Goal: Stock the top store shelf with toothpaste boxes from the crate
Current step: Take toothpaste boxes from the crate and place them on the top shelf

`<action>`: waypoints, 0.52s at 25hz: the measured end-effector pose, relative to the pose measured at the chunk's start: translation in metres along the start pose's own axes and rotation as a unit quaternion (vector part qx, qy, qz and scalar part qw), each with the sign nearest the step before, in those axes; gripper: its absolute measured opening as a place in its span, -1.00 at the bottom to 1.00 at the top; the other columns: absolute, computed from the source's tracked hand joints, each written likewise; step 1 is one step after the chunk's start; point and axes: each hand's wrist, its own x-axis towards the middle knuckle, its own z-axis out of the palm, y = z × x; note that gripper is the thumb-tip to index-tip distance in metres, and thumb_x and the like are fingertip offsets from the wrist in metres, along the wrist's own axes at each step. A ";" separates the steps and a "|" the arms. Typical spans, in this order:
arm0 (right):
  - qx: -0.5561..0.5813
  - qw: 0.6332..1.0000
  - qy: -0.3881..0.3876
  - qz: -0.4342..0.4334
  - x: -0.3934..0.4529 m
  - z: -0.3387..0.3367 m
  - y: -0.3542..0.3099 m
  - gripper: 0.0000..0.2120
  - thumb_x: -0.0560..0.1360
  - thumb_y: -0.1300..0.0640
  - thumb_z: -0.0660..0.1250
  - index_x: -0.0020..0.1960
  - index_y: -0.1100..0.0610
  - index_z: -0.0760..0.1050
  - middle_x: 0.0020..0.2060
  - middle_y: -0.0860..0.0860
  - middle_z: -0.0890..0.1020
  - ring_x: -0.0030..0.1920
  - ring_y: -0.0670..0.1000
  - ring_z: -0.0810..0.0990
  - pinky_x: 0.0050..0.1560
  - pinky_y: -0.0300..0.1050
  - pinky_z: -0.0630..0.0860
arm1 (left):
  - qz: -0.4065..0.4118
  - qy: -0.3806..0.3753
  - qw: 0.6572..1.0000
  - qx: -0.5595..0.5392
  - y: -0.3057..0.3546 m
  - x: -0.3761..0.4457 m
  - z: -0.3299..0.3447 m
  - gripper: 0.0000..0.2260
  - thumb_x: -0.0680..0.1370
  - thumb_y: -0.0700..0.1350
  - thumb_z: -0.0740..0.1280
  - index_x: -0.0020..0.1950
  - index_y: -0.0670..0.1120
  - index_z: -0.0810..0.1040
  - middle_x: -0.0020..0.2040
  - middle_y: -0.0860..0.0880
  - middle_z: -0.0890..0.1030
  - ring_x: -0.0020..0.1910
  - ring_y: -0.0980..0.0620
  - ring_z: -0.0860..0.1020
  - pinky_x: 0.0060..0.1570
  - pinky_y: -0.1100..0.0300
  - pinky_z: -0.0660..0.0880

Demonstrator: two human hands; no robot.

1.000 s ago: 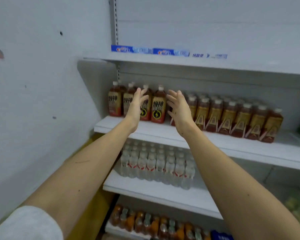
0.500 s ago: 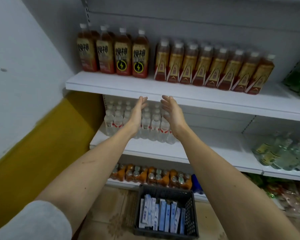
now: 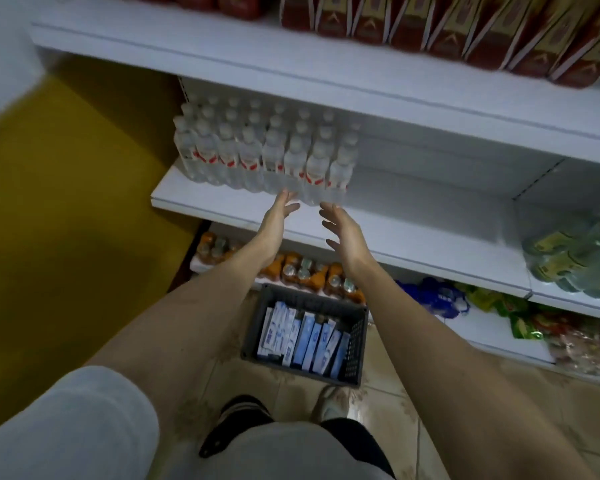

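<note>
- Left hand (image 3: 277,216) and right hand (image 3: 343,233) out front, fingers spread, palms facing, holding nothing
- Below them, dark crate (image 3: 253,327) on the floor; toothpaste boxes (image 3: 302,337) upright inside

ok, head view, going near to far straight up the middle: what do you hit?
Foot in dark sock → crate of toothpaste boxes → orange bottles → left hand and right hand, both empty → water bottles → red-brown bottles.

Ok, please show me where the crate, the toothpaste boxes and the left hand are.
crate (image 3: 356,337): head view, right mesh wall.
toothpaste boxes (image 3: 307,337): head view, a middle blue box.
left hand (image 3: 278,216): head view, back of hand.
</note>
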 end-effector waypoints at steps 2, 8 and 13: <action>-0.010 1.000 -0.008 0.024 0.004 -0.025 0.025 -0.51 0.64 -0.20 -0.02 0.47 -0.04 0.35 0.42 -0.07 0.42 0.39 -0.03 0.38 0.39 0.04 0.24 | -0.025 -0.005 1.000 0.001 -0.026 0.004 0.018 -0.47 0.66 0.24 -0.12 0.51 0.06 0.33 0.46 -0.03 0.41 0.52 -0.05 0.21 0.47 -0.13 0.00; 0.038 0.989 -0.007 0.142 0.020 -0.066 0.121 -0.50 0.65 -0.19 0.01 0.48 0.00 0.34 0.43 -0.02 0.42 0.38 -0.01 0.41 0.39 0.02 0.30 | -0.117 0.002 0.993 0.003 -0.109 0.017 0.063 -0.44 0.64 0.27 -0.09 0.48 0.02 0.38 0.43 -0.05 0.45 0.46 -0.05 0.31 0.45 -0.09 0.10; 0.054 0.964 0.009 0.260 0.038 -0.061 0.226 -0.46 0.66 -0.20 -0.04 0.51 0.05 0.30 0.47 0.02 0.36 0.45 0.06 0.34 0.42 0.05 0.25 | -0.223 0.008 0.975 0.003 -0.206 0.042 0.077 -0.52 0.69 0.14 -0.07 0.49 -0.05 0.35 0.44 -0.07 0.43 0.46 -0.03 0.29 0.34 0.07 0.13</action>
